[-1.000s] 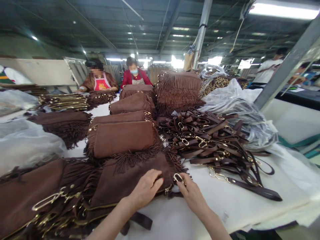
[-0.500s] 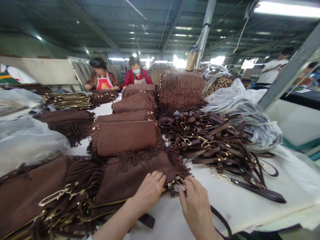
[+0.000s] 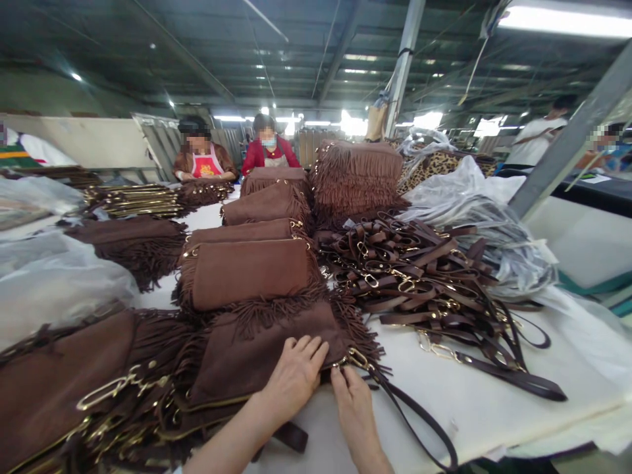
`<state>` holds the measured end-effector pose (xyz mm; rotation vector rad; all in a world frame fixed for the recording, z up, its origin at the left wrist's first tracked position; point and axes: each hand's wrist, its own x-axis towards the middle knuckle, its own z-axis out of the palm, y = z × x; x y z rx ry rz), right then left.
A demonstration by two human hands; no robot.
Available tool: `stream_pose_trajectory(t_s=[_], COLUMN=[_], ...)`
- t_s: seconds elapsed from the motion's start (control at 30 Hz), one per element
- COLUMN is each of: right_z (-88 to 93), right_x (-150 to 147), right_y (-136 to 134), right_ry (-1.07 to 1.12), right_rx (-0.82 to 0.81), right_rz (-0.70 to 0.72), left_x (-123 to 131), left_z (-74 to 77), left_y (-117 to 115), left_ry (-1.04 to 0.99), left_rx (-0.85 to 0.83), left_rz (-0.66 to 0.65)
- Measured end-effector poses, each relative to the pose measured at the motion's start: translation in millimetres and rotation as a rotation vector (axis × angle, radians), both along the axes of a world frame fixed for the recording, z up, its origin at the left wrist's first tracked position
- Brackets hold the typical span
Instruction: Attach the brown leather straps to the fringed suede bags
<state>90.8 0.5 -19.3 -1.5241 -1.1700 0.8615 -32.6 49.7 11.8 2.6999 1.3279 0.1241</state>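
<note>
- While the left hand (image 3: 295, 376) lies flat on the brown suede fringed bag (image 3: 257, 352) at the near edge of the white table (image 3: 474, 408), its grip is open, holding nothing.
- Beside it, the right hand (image 3: 351, 409) touches the bag's corner by the gold metal clasp (image 3: 356, 359) of a dark brown leather strap (image 3: 419, 418); whether its grip is closed I cannot tell.
- Beyond lies a heap of brown leather straps (image 3: 419, 276).

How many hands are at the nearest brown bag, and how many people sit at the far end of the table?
Hands at the brown fringed bag: 2, left hand and right hand
People seated at the far end: 2, person in red apron and person in red top
Total: 4
</note>
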Motion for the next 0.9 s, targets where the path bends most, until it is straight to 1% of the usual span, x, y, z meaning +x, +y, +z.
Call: stream_pose_trajectory(t_s=[0.07, 0.13, 0.17, 0.27, 0.33, 0.4, 0.47, 0.53, 0.6, 0.63, 0.67, 0.7, 0.77, 0.8, 0.83, 0.9], right_z=[5.4, 11.2, 13.6, 17.5, 18.8, 21.6, 27.0, 33.7, 38.5, 39.1, 38.1, 35.4, 26.1, 20.2, 14.2, 3.3], right_x=[6.1, 13.1, 16.5, 25.1, 29.6, 34.4, 41.2, 50.2, 60.0, 64.6, 68.4, 71.2, 72.9, 71.6, 69.3, 62.4], right_y=[-3.0, -3.0, -2.3, 0.6, 1.7, 2.8, 5.0, 8.6, 12.1, 12.8, 12.3, 10.5, 2.8, -2.5, -8.1, -18.0], right_ry=[0.237, 0.489, 0.58, 0.698, 0.742, 0.77, 0.778, 0.828, 0.872, 0.841, 0.747, 0.586, 0.136, -0.101, -0.32, -0.677], right_rx=[-0.106, -0.232, -0.289, -0.409, -0.447, -0.448, -0.409, -0.363, -0.289, -0.241, -0.192, -0.144, -0.033, 0.034, 0.107, 0.235], right_rz=[0.057, 0.072, 0.064, 0.04, 0.053, 0.102, 0.15, 0.156, 0.118, 0.086, 0.046, 0.0, -0.065, -0.058, -0.018, 0.083], left_x=[-0.3, -2.2, -3.6, -8.2, -10.0, -10.3, -9.5, -8.6, -8.8, -9.4, -10.2, -11.0, -12.6, -13.1, -13.4, -13.5], left_z=[-4.6, -4.9, -4.1, -2.5, -3.5, -3.5, 1.1, 10.5, 21.5, 26.2, 29.6, 31.5, 31.1, 29.2, 26.4, 19.7], left_y=[-0.4, 0.5, 1.0, 1.5, 1.1, 1.8, 5.7, 13.7, 24.6, 30.1, 35.0, 38.7, 41.6, 40.6, 38.2, 30.7], left_ry=[0.03, 0.08, 0.108, 0.16, 0.149, 0.095, -0.015, -0.114, -0.17, -0.181, -0.19, -0.202, -0.23, -0.253, -0.28, -0.328], left_rx=[-0.014, -0.06, -0.081, -0.109, -0.105, -0.103, -0.149, -0.23, -0.277, -0.279, -0.27, -0.262, -0.244, -0.228, -0.199, -0.097], left_rz=[-0.014, -0.039, -0.056, -0.078, -0.069, -0.051, 0.0, 0.08, 0.157, 0.186, 0.213, 0.244, 0.311, 0.337, 0.353, 0.327])
